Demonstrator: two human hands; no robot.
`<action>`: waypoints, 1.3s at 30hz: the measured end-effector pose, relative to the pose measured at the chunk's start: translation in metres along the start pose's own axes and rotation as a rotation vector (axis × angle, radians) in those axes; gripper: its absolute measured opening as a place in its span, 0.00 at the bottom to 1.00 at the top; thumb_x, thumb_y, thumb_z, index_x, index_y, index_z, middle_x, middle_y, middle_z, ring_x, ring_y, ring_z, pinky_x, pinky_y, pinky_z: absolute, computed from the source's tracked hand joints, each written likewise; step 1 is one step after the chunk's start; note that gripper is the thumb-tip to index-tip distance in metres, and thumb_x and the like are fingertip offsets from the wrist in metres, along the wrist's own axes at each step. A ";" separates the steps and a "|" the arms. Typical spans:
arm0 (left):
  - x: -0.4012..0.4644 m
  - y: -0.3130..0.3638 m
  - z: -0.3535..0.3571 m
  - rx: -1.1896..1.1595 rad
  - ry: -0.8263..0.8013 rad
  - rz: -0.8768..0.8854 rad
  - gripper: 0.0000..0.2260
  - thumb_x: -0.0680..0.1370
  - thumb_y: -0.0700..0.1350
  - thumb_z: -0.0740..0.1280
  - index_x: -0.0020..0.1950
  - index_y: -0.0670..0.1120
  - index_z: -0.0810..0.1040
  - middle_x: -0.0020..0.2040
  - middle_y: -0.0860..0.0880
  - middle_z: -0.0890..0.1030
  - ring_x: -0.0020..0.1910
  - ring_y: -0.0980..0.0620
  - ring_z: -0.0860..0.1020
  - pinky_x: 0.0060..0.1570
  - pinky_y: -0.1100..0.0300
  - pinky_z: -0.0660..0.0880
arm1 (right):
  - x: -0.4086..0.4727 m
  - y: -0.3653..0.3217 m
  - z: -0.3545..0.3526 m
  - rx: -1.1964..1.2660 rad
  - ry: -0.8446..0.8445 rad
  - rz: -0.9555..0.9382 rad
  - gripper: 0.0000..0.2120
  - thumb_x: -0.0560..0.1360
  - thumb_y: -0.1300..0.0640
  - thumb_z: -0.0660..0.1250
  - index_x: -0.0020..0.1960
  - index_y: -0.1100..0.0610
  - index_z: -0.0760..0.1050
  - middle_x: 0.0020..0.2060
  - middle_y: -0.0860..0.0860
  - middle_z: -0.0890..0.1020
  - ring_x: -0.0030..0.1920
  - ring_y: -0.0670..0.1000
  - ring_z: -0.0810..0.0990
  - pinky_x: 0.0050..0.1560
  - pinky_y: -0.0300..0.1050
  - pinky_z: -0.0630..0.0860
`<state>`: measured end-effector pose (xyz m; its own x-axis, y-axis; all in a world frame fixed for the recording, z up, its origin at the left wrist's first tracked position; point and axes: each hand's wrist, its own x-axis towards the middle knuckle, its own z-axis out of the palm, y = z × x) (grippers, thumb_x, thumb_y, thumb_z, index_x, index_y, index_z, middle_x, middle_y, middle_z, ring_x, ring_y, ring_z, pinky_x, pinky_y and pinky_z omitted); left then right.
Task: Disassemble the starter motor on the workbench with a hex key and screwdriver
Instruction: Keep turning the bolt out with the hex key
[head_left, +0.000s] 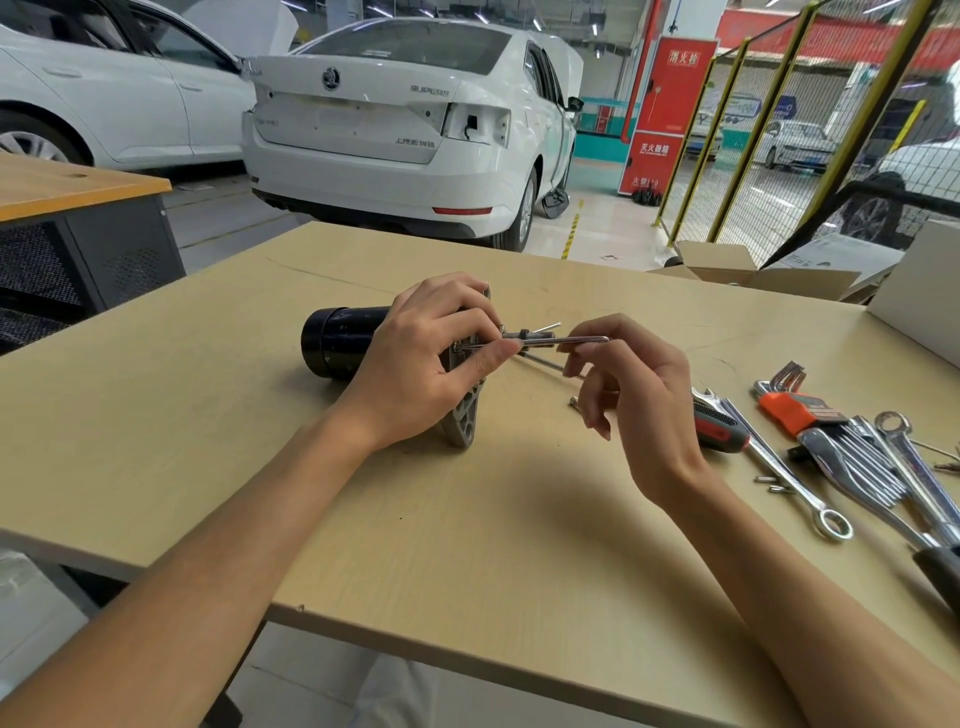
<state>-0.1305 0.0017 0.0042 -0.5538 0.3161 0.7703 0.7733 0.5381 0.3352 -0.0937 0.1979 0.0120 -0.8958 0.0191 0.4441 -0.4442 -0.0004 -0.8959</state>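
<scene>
I sat at a pale wooden worktop (208, 415) in a bright garage. Two white cars (405, 130) stood on the glossy floor (602, 234) ahead, a red cabinet (670, 109) beyond, yellow mesh fencing (769, 145) to my right, another desk (78, 192) left.

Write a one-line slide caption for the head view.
Left hand steadies the starter motor on the workbench while the right hand works a hex key at its end bracket.

Starter motor (340, 340): glossy black casing, matt grey cast metal bracket. Workbench (260, 441): smooth pale wood laminate. Wrenches (883, 467): polished chrome.
</scene>
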 end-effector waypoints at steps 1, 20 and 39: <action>0.000 0.000 0.000 -0.002 -0.002 -0.001 0.12 0.78 0.50 0.69 0.44 0.42 0.83 0.50 0.49 0.81 0.65 0.50 0.74 0.66 0.41 0.67 | 0.000 0.000 0.000 -0.006 0.015 -0.002 0.09 0.71 0.60 0.61 0.41 0.58 0.80 0.28 0.49 0.78 0.20 0.48 0.68 0.23 0.37 0.61; 0.000 0.000 0.000 -0.002 0.011 0.009 0.15 0.78 0.52 0.67 0.45 0.41 0.84 0.50 0.48 0.82 0.64 0.49 0.74 0.65 0.41 0.68 | 0.004 0.002 -0.001 -0.046 0.104 0.162 0.13 0.82 0.57 0.61 0.41 0.61 0.74 0.26 0.47 0.73 0.20 0.47 0.65 0.21 0.38 0.60; -0.001 -0.001 0.000 0.006 0.006 0.021 0.13 0.77 0.52 0.68 0.46 0.43 0.82 0.50 0.49 0.81 0.64 0.48 0.75 0.64 0.39 0.69 | 0.006 -0.001 -0.004 0.221 -0.063 0.273 0.18 0.76 0.50 0.60 0.30 0.56 0.71 0.23 0.51 0.68 0.22 0.49 0.64 0.23 0.37 0.62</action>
<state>-0.1313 0.0010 0.0028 -0.5359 0.3223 0.7804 0.7828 0.5359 0.3163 -0.0984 0.2024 0.0158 -0.9783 -0.0729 0.1940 -0.1748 -0.2131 -0.9613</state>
